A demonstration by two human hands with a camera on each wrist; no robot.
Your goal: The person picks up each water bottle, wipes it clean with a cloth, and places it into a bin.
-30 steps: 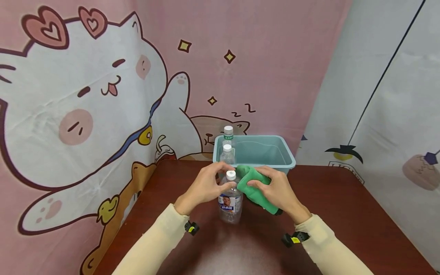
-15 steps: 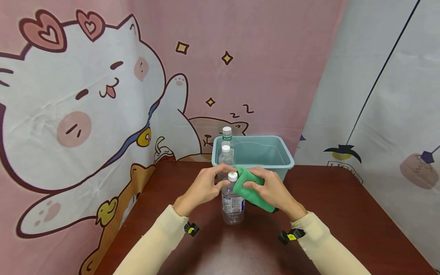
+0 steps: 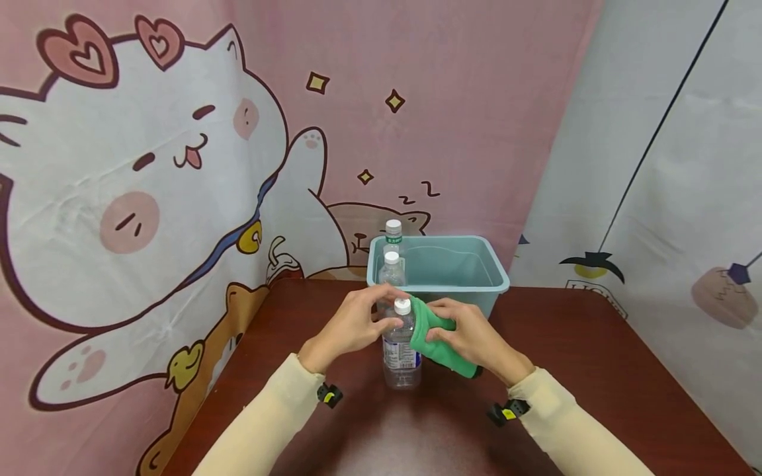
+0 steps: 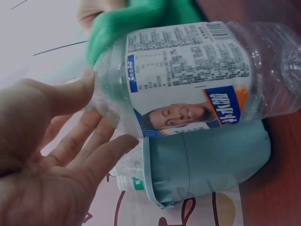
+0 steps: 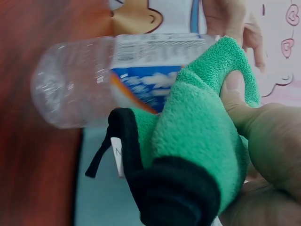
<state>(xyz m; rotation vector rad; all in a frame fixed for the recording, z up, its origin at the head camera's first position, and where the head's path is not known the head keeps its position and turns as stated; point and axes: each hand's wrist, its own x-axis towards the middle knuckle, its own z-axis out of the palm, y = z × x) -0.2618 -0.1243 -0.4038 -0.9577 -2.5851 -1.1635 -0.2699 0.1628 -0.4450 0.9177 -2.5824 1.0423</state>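
A clear plastic bottle (image 3: 401, 356) with a white cap and a printed label stands upright on the brown table. My left hand (image 3: 356, 322) holds it at the shoulder, just below the cap, between thumb and fingers. My right hand (image 3: 473, 334) grips a folded green cloth (image 3: 434, 340) against the bottle's right side near the top. In the right wrist view, the cloth (image 5: 197, 117) has a black edge, a black loop and a small white tag. The left wrist view shows text and a portrait on the bottle's label (image 4: 188, 80).
Behind the hands stands a light blue plastic basin (image 3: 440, 289). Two more clear bottles are at its left side, a nearer bottle (image 3: 391, 271) and a farther bottle (image 3: 393, 233) with a green band. A cartoon-printed curtain (image 3: 476, 119) hangs behind the table (image 3: 571, 357).
The bottle has turned: its portrait faced the head camera a second ago, and small print faces it now. The cloth has shifted slightly against the bottle, while the left hand stays near the cap.
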